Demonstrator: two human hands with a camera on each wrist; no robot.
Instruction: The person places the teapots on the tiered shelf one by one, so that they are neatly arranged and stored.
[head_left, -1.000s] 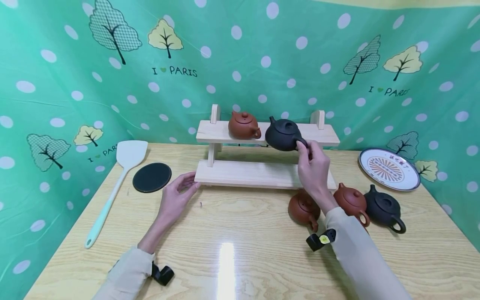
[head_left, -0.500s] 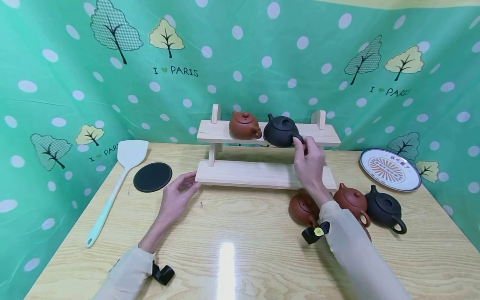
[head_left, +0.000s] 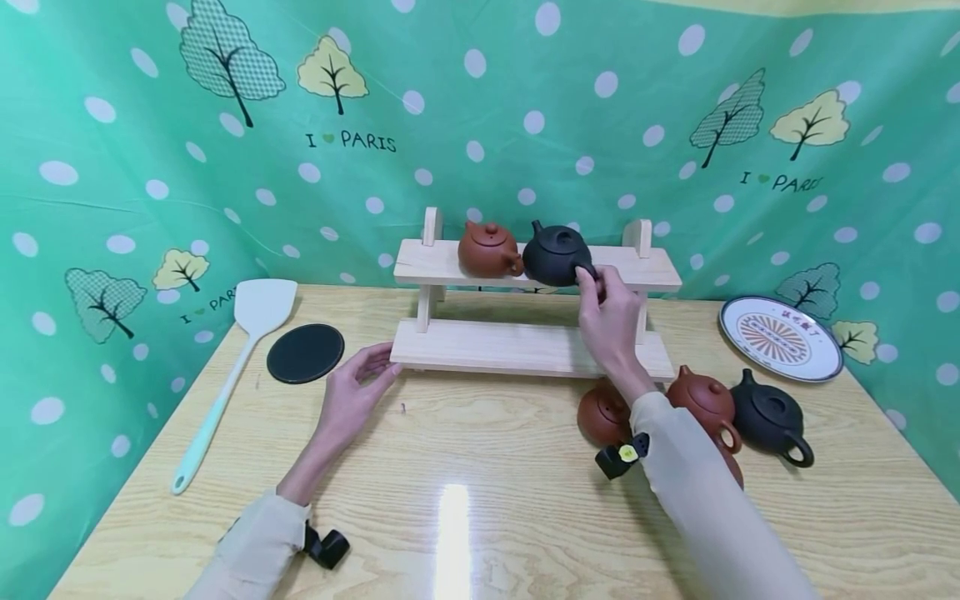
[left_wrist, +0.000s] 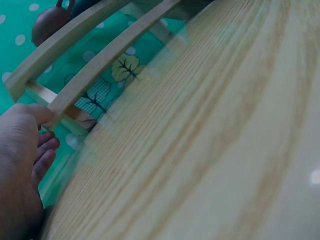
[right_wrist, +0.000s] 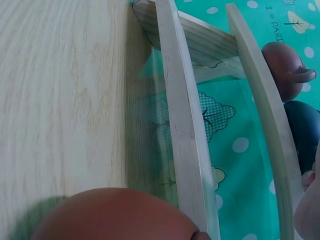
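Observation:
In the head view my right hand [head_left: 615, 321] pinches the handle of a black teapot [head_left: 555, 254] at the upper board of a two-tier wooden shelf [head_left: 495, 343]. The pot appears to sit on that board, close beside a reddish-brown teapot [head_left: 486, 250]. My left hand [head_left: 354, 396] holds the left end of the lower board; the left wrist view shows its thumb [left_wrist: 37, 114] against the board end with fingers curled below. In the right wrist view the black pot's body [right_wrist: 303, 127] is partly cut off by the frame edge.
Near my right forearm stand brown teapots [head_left: 701, 397], partly hidden by the sleeve, and another black teapot [head_left: 768, 417]. A patterned plate [head_left: 780, 340] lies at the back right. To the left are a black round coaster [head_left: 305, 353] and a pale spatula [head_left: 243, 354].
My right hand has moved left and slightly up with the black teapot, bringing it closer to the brown one on the upper board. My left hand has stayed at the shelf end.

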